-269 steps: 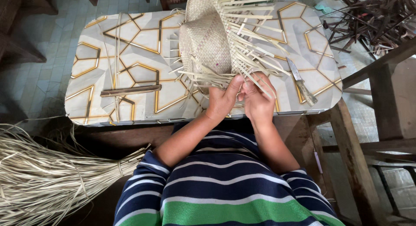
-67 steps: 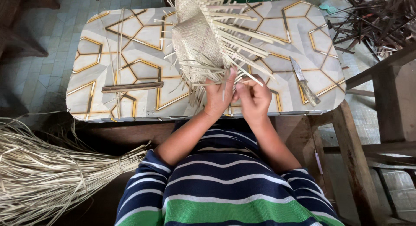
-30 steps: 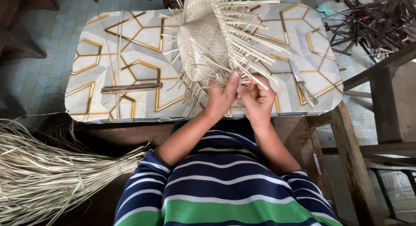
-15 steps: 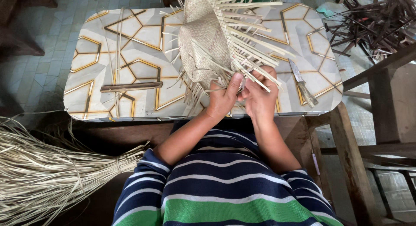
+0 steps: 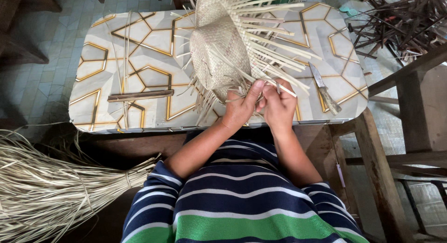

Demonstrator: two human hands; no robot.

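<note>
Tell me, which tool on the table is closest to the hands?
The knife, lying just beside the right hand. The brown stick lies farther off, past the left hand.

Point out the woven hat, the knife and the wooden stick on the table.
woven hat [image 5: 219,52], head view, on the woven crown.
knife [image 5: 324,88], head view, where blade meets handle.
wooden stick [image 5: 139,95], head view, mid-length.

Woven hat [image 5: 219,50]: pale dry straw, matt, rough weave. Tabletop cover [image 5: 139,52]: glossy printed plastic sheet. Knife [image 5: 324,88]: dull metal blade. Bench frame [image 5: 405,145]: worn, unpainted wood.
</note>
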